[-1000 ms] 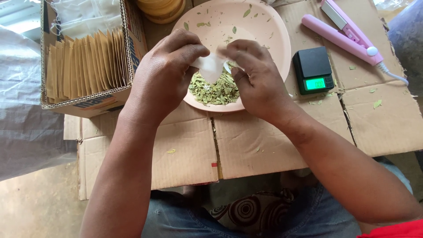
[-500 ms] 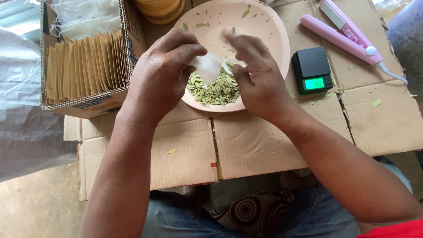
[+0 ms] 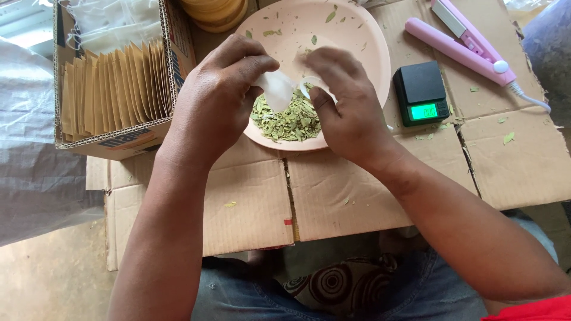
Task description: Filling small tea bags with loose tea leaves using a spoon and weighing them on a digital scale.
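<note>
Flattened cardboard (image 3: 250, 196) covered the work surface. The left hand (image 3: 217, 98) pinched a small white filter bag (image 3: 278, 89) between thumb and fingers over the pink plate (image 3: 357, 35); the right hand (image 3: 345, 101) gripped a small white spoon (image 3: 308, 88) beside it. Dried green leaves (image 3: 288, 122) lay heaped at the plate's six o'clock edge. At nine o'clock, a cardboard box (image 3: 172, 71) held upright brown envelopes (image 3: 113, 86).

small white pouch (image 3: 278, 89), pinched above dried green leaves (image 3: 288, 122)

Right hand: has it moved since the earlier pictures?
Yes. The right hand shifted slightly up the picture, farther over the pink plate, fingers nearer its far rim.
</note>
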